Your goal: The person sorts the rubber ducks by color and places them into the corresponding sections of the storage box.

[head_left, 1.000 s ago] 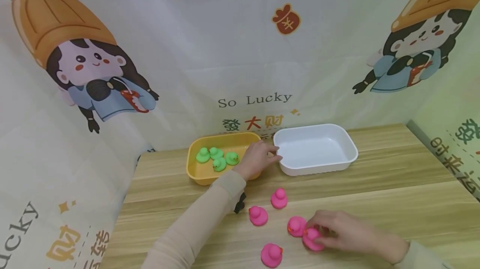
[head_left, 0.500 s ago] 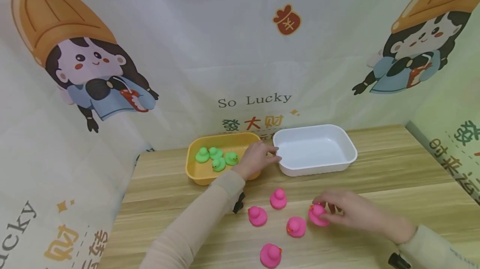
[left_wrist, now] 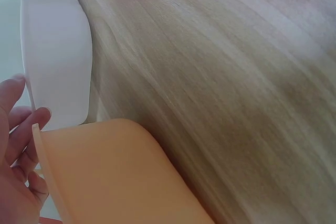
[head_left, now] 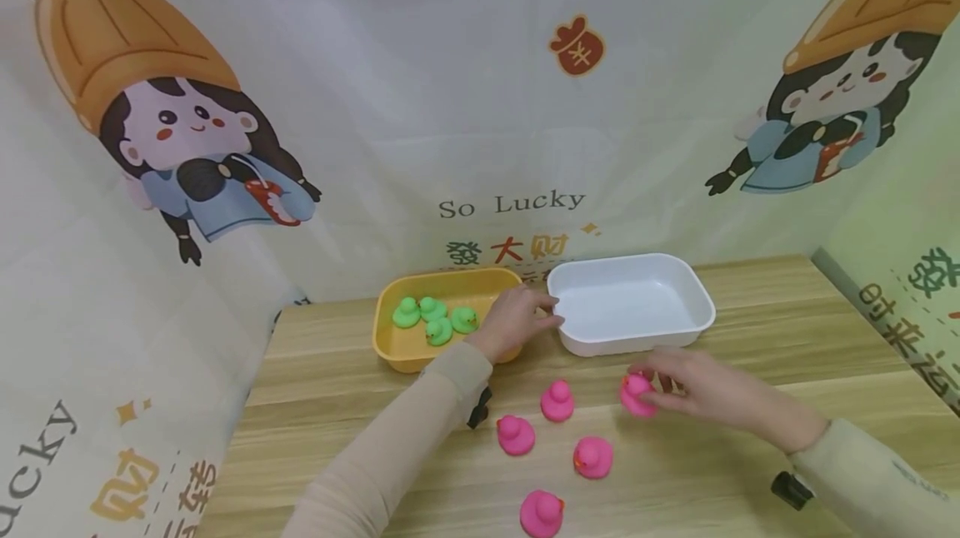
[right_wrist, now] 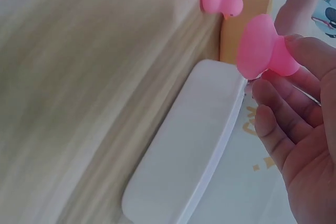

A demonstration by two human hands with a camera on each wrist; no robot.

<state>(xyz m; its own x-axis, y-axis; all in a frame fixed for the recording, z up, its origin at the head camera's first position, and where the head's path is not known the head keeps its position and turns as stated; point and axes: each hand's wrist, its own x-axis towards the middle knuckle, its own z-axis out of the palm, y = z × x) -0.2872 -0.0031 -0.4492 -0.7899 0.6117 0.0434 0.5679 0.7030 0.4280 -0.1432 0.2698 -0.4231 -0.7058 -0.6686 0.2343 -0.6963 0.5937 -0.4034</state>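
Wooden tabletop (head_left: 787,330) below; right hand (head_left: 697,384) pinches pink duck (head_left: 635,401) (at its fingertips (right_wrist: 303,51)).

- Held duck (head_left: 636,395): pink, orange beak facing left, roughly upright. Pinched in right hand (head_left: 697,388), clear of tabletop, just near side of white tray.
- White tray (head_left: 630,305): rectangular, rounded corners, open side up, far side, right of yellow tray. Left hand (head_left: 517,321) has fingertips at its left end.
- Yellow tray (head_left: 405,360): rounded corners, open side up, four green ducks (head_left: 438,331) inside, toward left.
- Four other pink ducks (head_left: 557,401): all upright, spread apart, near side of trays.
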